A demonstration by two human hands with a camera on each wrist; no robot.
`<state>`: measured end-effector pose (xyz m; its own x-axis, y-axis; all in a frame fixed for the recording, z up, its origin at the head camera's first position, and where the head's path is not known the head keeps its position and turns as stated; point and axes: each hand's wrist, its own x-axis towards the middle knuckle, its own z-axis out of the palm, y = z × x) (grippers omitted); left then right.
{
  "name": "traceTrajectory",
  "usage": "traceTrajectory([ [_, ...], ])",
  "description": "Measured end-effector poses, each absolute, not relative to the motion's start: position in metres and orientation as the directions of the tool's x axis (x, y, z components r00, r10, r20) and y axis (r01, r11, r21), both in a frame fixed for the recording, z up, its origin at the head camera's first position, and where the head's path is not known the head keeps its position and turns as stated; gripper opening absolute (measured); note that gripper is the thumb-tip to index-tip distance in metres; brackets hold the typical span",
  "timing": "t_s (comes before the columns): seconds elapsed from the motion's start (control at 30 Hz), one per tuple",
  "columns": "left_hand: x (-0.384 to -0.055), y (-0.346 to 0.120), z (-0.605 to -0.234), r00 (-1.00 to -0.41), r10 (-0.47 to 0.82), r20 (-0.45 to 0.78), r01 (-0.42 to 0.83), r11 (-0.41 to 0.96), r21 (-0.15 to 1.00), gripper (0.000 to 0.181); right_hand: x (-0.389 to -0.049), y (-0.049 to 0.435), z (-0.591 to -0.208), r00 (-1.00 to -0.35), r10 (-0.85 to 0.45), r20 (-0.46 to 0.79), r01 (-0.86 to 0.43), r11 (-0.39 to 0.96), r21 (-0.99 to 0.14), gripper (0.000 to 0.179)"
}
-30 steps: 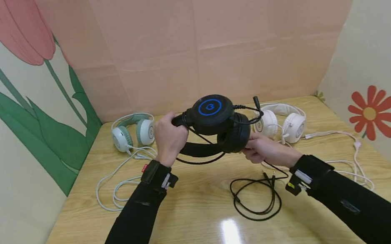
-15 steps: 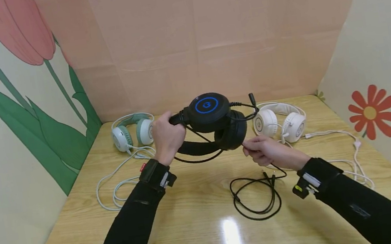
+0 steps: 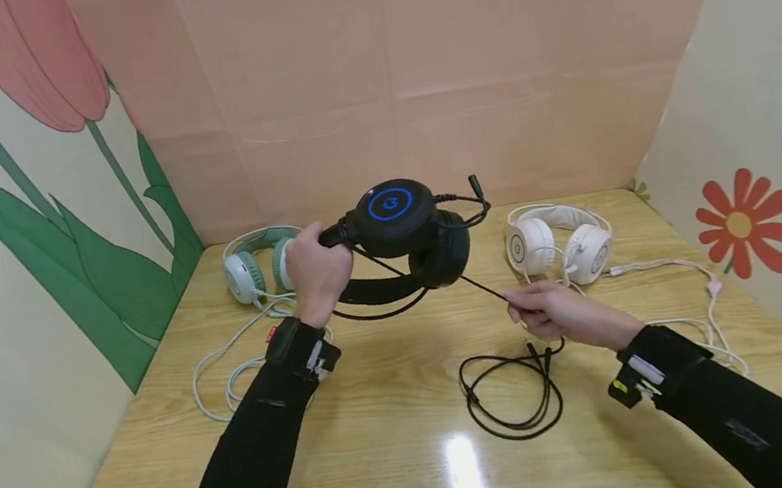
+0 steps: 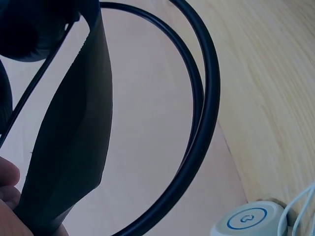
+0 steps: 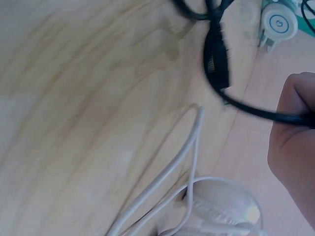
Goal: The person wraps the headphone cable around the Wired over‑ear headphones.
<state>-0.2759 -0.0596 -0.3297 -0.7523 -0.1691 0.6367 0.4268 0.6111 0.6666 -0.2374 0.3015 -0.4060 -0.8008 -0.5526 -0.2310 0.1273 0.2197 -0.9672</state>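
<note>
We read the clock in the head view, its centre at the middle of the worktop [image 3: 364,467]. The black headphones [image 3: 394,222] hang in the air at twelve, lifted clear of the wood. Our left hand [image 3: 321,273] grips them at the headband end, fingers curled round it. Our right hand [image 3: 556,312] pinches the black cord [image 3: 483,287], which runs straight from the lower ear cup toward four o'clock. We judge that the step in hand is straightening this cord while the headphones are held up.

The next move calls, we think, for a steady left hold and a gentle pull along the cord, with enough slack to spare its joint at the cup. The rest lies in a loose coil [image 3: 524,425] at four, its plugs [image 3: 547,360] by the loops; a quick tug could knot it.

At ten sit the green-and-white headphones [image 3: 242,279], their pale cord spread toward nine; our left hand overlaps them, and we cannot tell if it touches. At two, just past our right hand, stand the white headphones [image 3: 528,247]. Their white cord [image 3: 716,313] trails to three and passes behind our right wrist, where it could catch.
</note>
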Motion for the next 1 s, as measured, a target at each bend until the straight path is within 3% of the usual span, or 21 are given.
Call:
traceTrajectory([
  [0.53,-0.275,-0.075,-0.325,-0.779,-0.235,0.581,0.370,0.576,0.729,0.018,-0.227,0.322,-0.419,-0.792,-0.573,-0.211,0.080,0.244,-0.966,0.047],
  [0.83,-0.273,-0.077,-0.326,-0.781,-0.248,0.573,0.357,0.576,0.735,0.022,-0.224,0.325,-0.425,-0.805,-0.562,-0.190,0.050,0.256,-0.965,0.053],
  [1.0,-0.274,-0.074,-0.326,-0.771,-0.254,0.585,0.346,0.603,0.718,0.020,-0.216,0.313,-0.415,-0.834,-0.532,-0.144,-0.106,0.412,-0.905,0.045],
])
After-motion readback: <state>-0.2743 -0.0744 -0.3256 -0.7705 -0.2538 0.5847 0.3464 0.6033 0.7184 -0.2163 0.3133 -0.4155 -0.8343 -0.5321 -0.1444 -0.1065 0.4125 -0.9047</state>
